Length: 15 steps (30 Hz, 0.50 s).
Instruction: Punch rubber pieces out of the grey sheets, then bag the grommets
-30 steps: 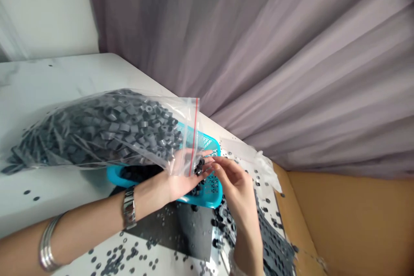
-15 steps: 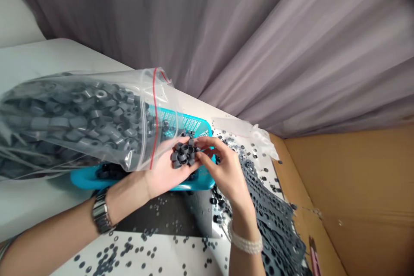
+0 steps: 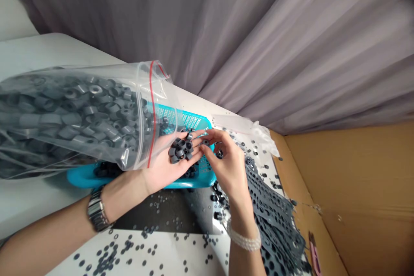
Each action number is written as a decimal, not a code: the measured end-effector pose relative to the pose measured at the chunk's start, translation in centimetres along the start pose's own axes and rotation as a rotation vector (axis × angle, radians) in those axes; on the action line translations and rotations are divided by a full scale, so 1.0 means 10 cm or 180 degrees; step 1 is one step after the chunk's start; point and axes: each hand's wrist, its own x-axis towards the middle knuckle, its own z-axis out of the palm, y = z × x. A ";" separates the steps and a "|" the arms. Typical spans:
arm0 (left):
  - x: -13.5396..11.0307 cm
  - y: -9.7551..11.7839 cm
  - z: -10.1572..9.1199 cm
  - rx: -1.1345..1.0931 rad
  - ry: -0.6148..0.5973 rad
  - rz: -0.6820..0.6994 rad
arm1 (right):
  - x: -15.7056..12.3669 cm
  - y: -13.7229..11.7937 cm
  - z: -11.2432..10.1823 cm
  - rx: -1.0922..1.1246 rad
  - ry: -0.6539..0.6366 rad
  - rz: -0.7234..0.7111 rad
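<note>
My left hand is palm up under the mouth of the bag, fingers extended, bearing a small heap of dark grey rubber-like rings. My right hand is beside its fingertips, thumb and fingers closed around a single grey ring, partly hidden. A clear zip bag with a red stripe, packed with similar rings, lies on its side on a turquoise basket. More dark pieces sit in the basket below my hands.
Perforated dark rubber sheets lie on the right, near pink-handled cutters and a cardboard wall. Small dark discs are scattered over the white table. A grey curtain hangs behind.
My right fingers have drawn slightly away from the heap, with a ring now showing between them. The left hand still bears the heap, its fingers now more visible.
</note>
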 end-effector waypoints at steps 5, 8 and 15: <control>0.00 0.01 -0.01 0.0023 -0.0054 0.0025 | 0.01 0.00 0.00 0.0311 0.0005 0.0067; -0.01 0.01 0.00 0.0081 -0.0003 0.0035 | 0.02 0.05 0.01 0.1277 0.0176 0.0399; -0.01 -0.01 0.03 0.0117 0.0225 -0.0045 | 0.05 0.15 0.05 0.2575 0.0083 0.1196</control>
